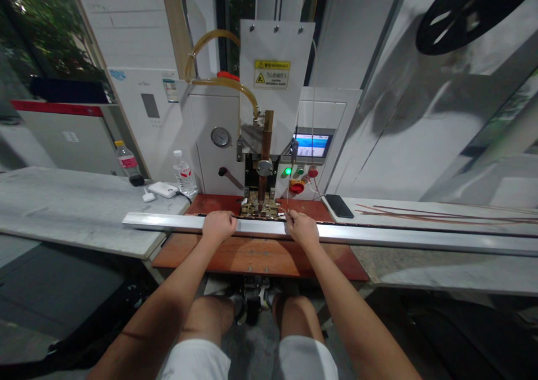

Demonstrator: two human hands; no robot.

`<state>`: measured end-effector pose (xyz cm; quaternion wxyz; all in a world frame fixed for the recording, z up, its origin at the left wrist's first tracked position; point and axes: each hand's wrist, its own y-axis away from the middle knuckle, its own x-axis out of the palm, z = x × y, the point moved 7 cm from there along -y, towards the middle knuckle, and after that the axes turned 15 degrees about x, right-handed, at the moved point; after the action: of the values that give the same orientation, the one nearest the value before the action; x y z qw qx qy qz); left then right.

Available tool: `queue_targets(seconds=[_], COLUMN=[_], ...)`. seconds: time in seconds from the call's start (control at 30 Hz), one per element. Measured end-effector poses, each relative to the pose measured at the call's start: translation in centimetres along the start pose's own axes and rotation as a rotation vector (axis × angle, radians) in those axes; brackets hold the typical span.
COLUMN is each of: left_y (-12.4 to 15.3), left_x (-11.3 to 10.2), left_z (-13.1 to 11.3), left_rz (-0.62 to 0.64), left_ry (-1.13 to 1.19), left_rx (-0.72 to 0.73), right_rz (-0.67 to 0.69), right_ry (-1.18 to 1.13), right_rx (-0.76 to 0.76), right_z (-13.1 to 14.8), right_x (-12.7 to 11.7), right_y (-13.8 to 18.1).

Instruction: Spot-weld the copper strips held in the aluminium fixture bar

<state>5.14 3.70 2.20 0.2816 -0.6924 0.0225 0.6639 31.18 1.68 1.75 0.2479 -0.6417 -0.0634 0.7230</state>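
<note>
A long aluminium bar (pixel 378 235) lies across the brown worktable (pixel 256 256), in front of a white welding machine (pixel 273 116). My left hand (pixel 218 226) is closed over the bar's far edge, left of the copper electrode (pixel 264 161). To the electrode's right, my right hand (pixel 301 227) is closed on the bar too, pinching a thin wire (pixel 287 200) that rises toward the machine. The bar's middle sits at the brass fixture (pixel 259 206) under the electrode.
A black phone (pixel 339 205) and several thin copper rods (pixel 441 214) lie on the right bench. Two water bottles (pixel 184 172) and a white power bank (pixel 163 189) stand on the left counter. The machine's screen (pixel 311 144) glows; a black reel (pixel 466 10) hangs upper right.
</note>
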Motion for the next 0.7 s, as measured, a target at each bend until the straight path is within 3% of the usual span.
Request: queue_targets(seconds=[0.7], left_y=[-0.61], left_x=[0.79], left_z=[0.15], left_rz=[0.084], left_ry=[0.011], left_rx=[-0.029], right_rz=[0.09], right_ry=[0.044], right_rx=[0.016], right_z=[0.0], right_x=[0.22], right_y=[-0.49])
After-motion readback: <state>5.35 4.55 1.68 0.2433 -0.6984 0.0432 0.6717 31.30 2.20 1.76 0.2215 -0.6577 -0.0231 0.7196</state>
